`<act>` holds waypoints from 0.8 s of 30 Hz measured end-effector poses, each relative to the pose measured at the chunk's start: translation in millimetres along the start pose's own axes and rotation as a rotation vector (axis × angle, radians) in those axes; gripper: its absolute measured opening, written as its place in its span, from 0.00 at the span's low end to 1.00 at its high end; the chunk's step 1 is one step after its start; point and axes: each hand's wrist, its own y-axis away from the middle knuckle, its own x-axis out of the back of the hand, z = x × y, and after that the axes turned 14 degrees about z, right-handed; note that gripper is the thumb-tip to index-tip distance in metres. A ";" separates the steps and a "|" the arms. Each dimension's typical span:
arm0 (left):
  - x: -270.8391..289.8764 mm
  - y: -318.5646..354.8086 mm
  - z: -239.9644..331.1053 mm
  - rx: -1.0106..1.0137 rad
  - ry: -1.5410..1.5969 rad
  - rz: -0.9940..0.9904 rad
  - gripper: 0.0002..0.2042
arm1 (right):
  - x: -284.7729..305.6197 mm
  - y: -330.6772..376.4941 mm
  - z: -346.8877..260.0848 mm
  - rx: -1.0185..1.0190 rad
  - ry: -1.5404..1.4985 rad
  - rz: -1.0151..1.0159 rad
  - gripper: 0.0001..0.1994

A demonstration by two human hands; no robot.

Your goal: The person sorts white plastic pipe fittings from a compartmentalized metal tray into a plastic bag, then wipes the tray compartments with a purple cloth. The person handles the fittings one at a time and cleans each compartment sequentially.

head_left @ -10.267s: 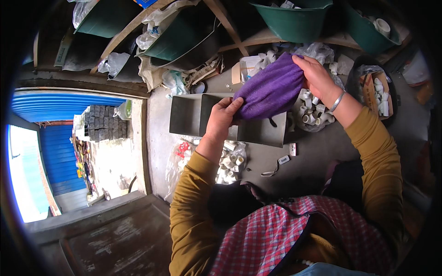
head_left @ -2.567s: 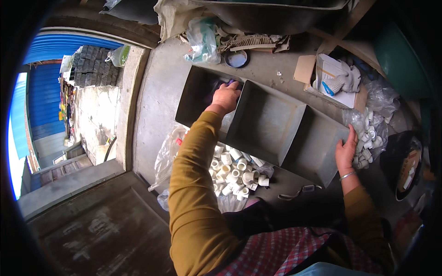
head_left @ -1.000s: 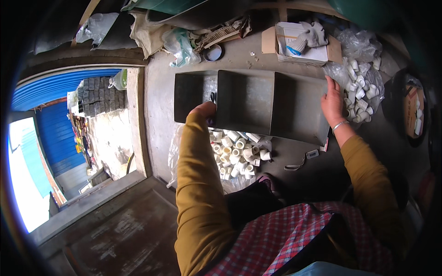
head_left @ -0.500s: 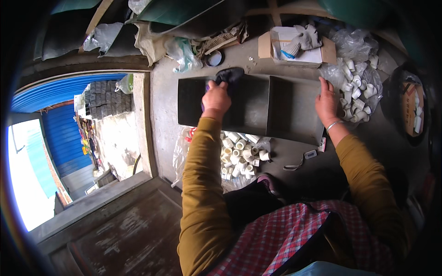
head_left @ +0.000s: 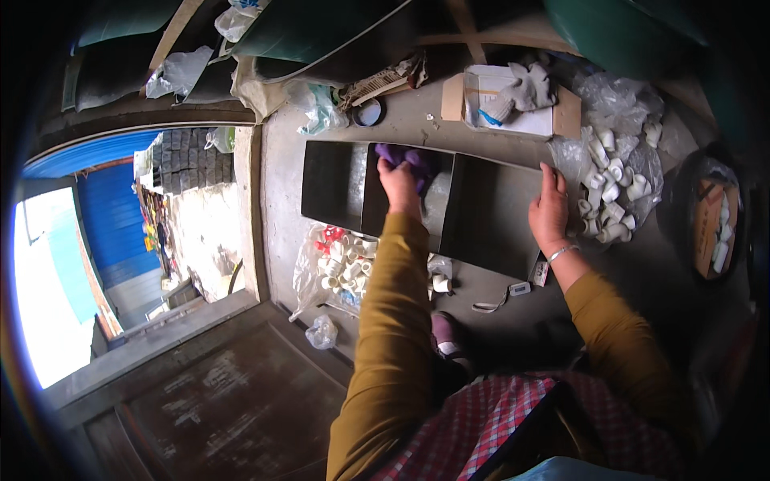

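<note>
A dark, open box [head_left: 493, 204] with three compartments lies on the floor in front of me. My left hand [head_left: 399, 188] is closed around a bunched purple cloth [head_left: 417, 164], inside the middle compartment against its far side. The cloth partly covers that compartment's inner surface. At the box's right end is my right hand [head_left: 549, 215], its fingers stretched out along the end wall and touching the edge. A bracelet circles that wrist. Close to the near side of the box, white pipe fittings [head_left: 346, 268] lie on clear plastic, partly hidden by my left arm.
More white fittings [head_left: 613, 188] spill from a clear bag on the right. Beyond the box stands an open carton [head_left: 513, 120] with grey gloves [head_left: 525, 90] on it. A small tag with a strap [head_left: 517, 289] lies near my shoe [head_left: 443, 329]. A doorway opens on the left.
My left hand has moved right and nearer with the cloth, from the left divider into the middle compartment. The view has shifted, and the box now sits slightly lower and left.
</note>
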 end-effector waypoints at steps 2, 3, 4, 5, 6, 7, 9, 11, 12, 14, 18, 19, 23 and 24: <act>-12.2 34.6 -13.7 -0.188 -0.316 -0.099 0.21 | -0.7 -1.2 4.7 -0.008 0.028 0.019 0.31; -14.6 41.1 -17.8 -0.314 -0.398 -0.201 0.20 | -0.3 -1.2 4.4 -0.005 0.042 0.026 0.31; -13.4 44.2 -18.9 -0.438 -0.480 -0.304 0.20 | 0.1 -0.6 3.5 -0.002 0.055 0.034 0.31; -5.2 41.9 -15.0 -0.145 -0.378 -0.332 0.18 | 1.9 1.9 2.1 -0.009 0.036 0.013 0.32; -4.5 37.6 -10.8 -0.162 -0.360 -0.273 0.17 | 3.5 0.2 1.4 -0.004 0.032 -0.002 0.32; -1.6 34.4 -7.0 -0.132 -0.284 -0.177 0.16 | 3.9 -0.3 2.1 0.001 0.029 -0.016 0.32; 2.5 22.7 -12.7 -0.163 -0.071 0.171 0.16 | 4.8 -2.0 2.1 -0.006 0.015 -0.054 0.32; 1.3 2.1 -7.5 -0.152 0.261 0.260 0.19 | 5.1 -2.6 -1.1 0.014 0.003 -0.051 0.32; -7.2 -2.7 -5.3 -0.110 0.264 0.261 0.19 | 6.8 -5.7 2.7 0.024 0.012 -0.039 0.32; -19.4 -7.4 -14.2 -0.117 0.076 0.184 0.21 | 4.8 -0.9 2.5 0.033 0.002 -0.057 0.32; -25.3 19.9 -56.5 -0.257 -0.690 -0.153 0.20 | -0.4 0.0 5.8 0.051 0.005 -0.049 0.32; -22.1 22.8 -54.4 -0.356 -0.749 -0.194 0.20 | 0.0 -0.7 6.7 0.053 0.017 -0.062 0.32; -11.2 30.4 -14.0 -0.416 -1.169 -0.497 0.22 | 0.6 -7.1 15.6 0.098 0.032 -0.091 0.32; 0.5 30.9 -11.3 -0.289 -1.081 -0.465 0.22 | 1.6 -3.7 16.2 0.114 0.026 -0.100 0.32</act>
